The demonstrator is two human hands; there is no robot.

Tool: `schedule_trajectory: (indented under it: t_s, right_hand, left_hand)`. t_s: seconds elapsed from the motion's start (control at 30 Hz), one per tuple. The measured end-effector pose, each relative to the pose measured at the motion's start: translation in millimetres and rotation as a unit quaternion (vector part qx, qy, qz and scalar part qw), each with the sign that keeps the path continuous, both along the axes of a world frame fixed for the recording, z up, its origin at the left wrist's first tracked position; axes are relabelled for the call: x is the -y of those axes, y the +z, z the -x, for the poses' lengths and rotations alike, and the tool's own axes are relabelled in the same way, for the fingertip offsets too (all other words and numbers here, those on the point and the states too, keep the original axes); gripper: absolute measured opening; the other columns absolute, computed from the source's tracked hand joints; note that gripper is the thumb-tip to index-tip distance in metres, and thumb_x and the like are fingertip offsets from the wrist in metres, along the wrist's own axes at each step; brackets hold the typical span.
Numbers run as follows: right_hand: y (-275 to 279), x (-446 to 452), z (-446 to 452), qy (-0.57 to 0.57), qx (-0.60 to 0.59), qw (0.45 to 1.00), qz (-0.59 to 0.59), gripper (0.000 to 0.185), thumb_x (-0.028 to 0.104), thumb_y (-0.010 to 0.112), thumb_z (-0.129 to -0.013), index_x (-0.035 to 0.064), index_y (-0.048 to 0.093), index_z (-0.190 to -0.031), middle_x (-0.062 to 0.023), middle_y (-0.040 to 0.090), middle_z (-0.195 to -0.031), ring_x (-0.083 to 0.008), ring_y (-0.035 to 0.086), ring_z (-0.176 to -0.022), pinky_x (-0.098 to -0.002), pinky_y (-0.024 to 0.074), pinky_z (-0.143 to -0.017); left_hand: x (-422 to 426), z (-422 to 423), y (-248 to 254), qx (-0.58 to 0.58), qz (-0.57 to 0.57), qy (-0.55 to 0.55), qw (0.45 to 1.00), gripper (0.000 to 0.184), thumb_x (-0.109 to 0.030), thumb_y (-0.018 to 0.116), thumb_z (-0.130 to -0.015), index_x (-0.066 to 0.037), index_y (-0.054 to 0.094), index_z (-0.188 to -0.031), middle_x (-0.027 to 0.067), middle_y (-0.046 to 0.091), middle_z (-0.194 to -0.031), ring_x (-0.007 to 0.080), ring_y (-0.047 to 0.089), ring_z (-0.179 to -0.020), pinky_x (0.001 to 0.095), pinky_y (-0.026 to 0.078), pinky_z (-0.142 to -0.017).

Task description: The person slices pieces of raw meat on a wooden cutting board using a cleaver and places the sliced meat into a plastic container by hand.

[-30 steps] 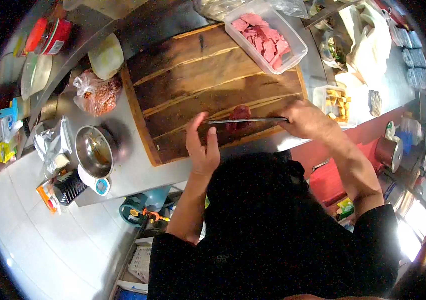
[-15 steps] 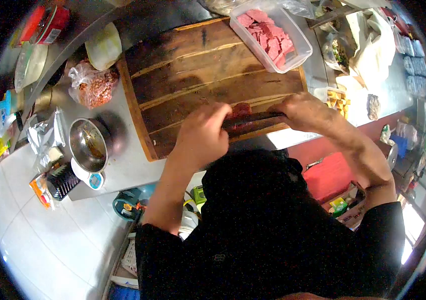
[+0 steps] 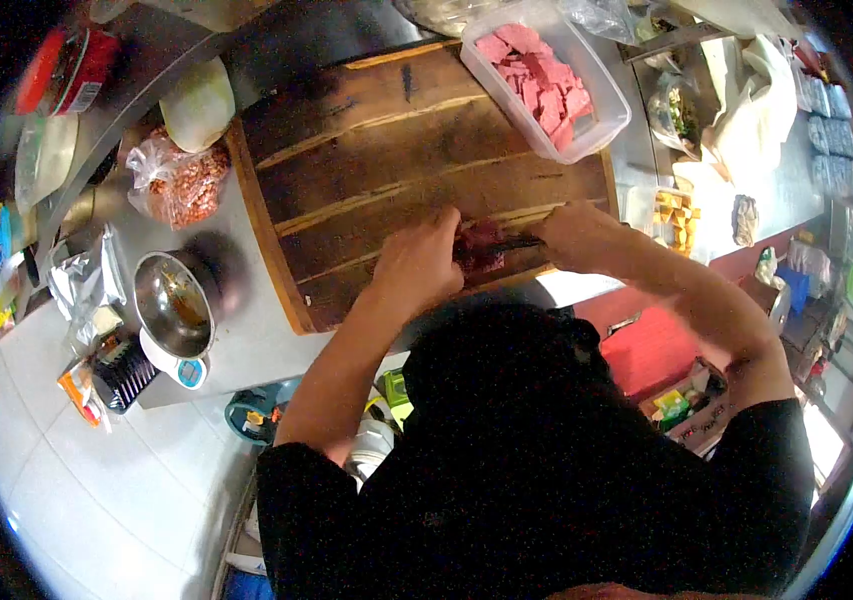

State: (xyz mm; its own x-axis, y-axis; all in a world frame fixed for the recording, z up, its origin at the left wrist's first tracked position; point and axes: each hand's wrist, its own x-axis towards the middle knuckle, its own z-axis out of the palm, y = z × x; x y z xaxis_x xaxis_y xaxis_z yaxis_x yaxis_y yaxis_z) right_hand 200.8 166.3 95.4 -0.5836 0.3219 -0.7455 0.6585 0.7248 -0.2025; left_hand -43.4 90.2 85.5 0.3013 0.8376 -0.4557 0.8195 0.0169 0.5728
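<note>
On the wooden cutting board [image 3: 376,150], near its front edge, lies a small dark-red piece of meat [image 3: 483,240]. My left hand [image 3: 421,255] is closed against the left side of the meat, fingers curled; its fingertips are partly hidden. From the right, my right hand [image 3: 581,238] grips a knife [image 3: 520,243], whose dark, narrow-looking blade reaches left across the meat toward my left hand. The handle is covered by my fingers. At the board's far right corner, a clear plastic container [image 3: 594,138] holds pink meat slices [image 3: 546,90].
Left of the board are a bag of peanut-like pieces [image 3: 186,180], a pale green gourd-like vegetable [image 3: 198,105] and a steel bowl [image 3: 174,305] on a white scale [image 3: 186,372]. Yellow pieces [image 3: 678,215] sit to the right, near a white cloth [image 3: 756,110].
Both hands have shifted slightly, the right one a little left with the knife. More of the meat shows between them, and the blade looks shorter. The camera view has moved slightly.
</note>
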Motion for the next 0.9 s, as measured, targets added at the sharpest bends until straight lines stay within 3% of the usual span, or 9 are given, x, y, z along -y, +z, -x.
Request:
schedule_trajectory:
  t_s: [0.07,0.1,0.17,0.23,0.27,0.33,0.47,0.7,0.9]
  right_hand:
    - [-1,4,3,0.000,0.019,1.000,0.012,0.029,0.023,0.064,-0.091,0.0098,0.070,-0.115,-0.0190,0.073,-0.093,-0.0382,0.071,-0.089,-0.0501,0.0570,-0.084]
    - [5,7,7,-0.011,-0.195,0.980,-0.028,0.031,0.027,0.066,-0.090,0.0096,0.070,-0.116,-0.0189,0.072,-0.098,-0.0376,0.070,-0.094,-0.0492,0.0554,-0.088]
    - [-18,-7,-4,0.032,-0.365,0.924,-0.112,0.036,0.035,0.069,-0.089,0.0065,0.071,-0.111,-0.0196,0.070,-0.111,-0.0365,0.066,-0.107,-0.0462,0.0507,-0.097]
    - [-22,-10,-8,0.011,-0.261,0.962,-0.081,0.035,0.035,0.069,-0.089,0.0047,0.072,-0.107,-0.0204,0.070,-0.108,-0.0378,0.067,-0.104,-0.0468,0.0519,-0.095]
    - [-24,-9,-9,-0.008,-0.149,0.988,-0.045,0.035,0.034,0.069,-0.089,0.0029,0.072,-0.104,-0.0212,0.070,-0.106,-0.0391,0.067,-0.102,-0.0473,0.0530,-0.092]
    - [-16,-10,-5,-0.053,-0.187,0.980,-0.031,0.035,0.034,0.068,-0.090,0.0013,0.072,-0.102,-0.0222,0.071,-0.102,-0.0399,0.068,-0.098,-0.0479,0.0537,-0.089]
    - [-9,-7,6,-0.165,-0.143,0.975,-0.047,0.035,0.033,0.064,-0.095,-0.0003,0.071,-0.101,-0.0244,0.070,-0.090,-0.0420,0.069,-0.087,-0.0492,0.0543,-0.078]
    - [39,39,-30,-0.363,-0.231,0.902,-0.041,0.034,0.035,0.067,-0.096,0.0026,0.071,-0.089,-0.0175,0.062,-0.065,-0.0315,0.062,-0.063,-0.0449,0.0507,-0.065]
    - [0,92,-78,-0.435,-0.173,0.880,-0.085,0.028,0.030,0.068,-0.095,0.0023,0.071,-0.096,-0.0228,0.069,-0.082,-0.0411,0.068,-0.079,-0.0475,0.0528,-0.070]
  left_hand:
    - [7,1,-14,0.019,-0.015,0.025,0.999,0.043,-0.015,0.068,-0.078,-0.005,0.058,-0.118,0.0241,0.067,-0.111,0.0423,0.064,-0.108,0.0533,0.053,-0.090]
    - [5,3,-11,0.020,0.007,0.030,0.999,0.047,-0.013,0.068,-0.076,-0.005,0.056,-0.121,0.0233,0.066,-0.113,0.0427,0.063,-0.108,0.0537,0.053,-0.090]
    - [-8,4,-12,0.016,0.000,0.038,0.999,0.051,-0.012,0.068,-0.075,-0.006,0.054,-0.124,0.0224,0.064,-0.116,0.0430,0.062,-0.108,0.0541,0.052,-0.091]
    - [9,3,-22,-0.012,-0.297,0.054,0.953,0.053,-0.011,0.067,-0.074,-0.006,0.057,-0.125,0.0183,0.064,-0.114,0.0426,0.062,-0.102,0.0543,0.050,-0.089]
    - [24,4,-27,-0.014,-0.297,0.052,0.953,0.053,-0.011,0.067,-0.074,-0.006,0.057,-0.125,0.0183,0.064,-0.114,0.0426,0.062,-0.102,0.0543,0.050,-0.089]
    - [61,7,-37,0.063,-0.426,0.098,0.897,0.054,-0.015,0.070,-0.073,-0.008,0.062,-0.126,0.0194,0.061,-0.123,0.0445,0.057,-0.111,0.0561,0.041,-0.105]
    - [88,-25,-36,0.049,-0.363,0.092,0.926,0.055,-0.014,0.068,-0.079,-0.007,0.058,-0.132,0.0157,0.058,-0.121,0.0393,0.057,-0.108,0.0523,0.047,-0.089]
    - [73,-45,-70,0.058,-0.266,0.082,0.959,0.054,-0.013,0.072,-0.080,-0.010,0.057,-0.132,0.0164,0.059,-0.127,0.0400,0.056,-0.113,0.0515,0.047,-0.097]
    - [70,-28,-84,0.052,-0.372,0.066,0.925,0.049,-0.008,0.072,-0.075,-0.008,0.060,-0.122,0.0177,0.056,-0.134,0.0426,0.054,-0.121,0.0531,0.045,-0.102]
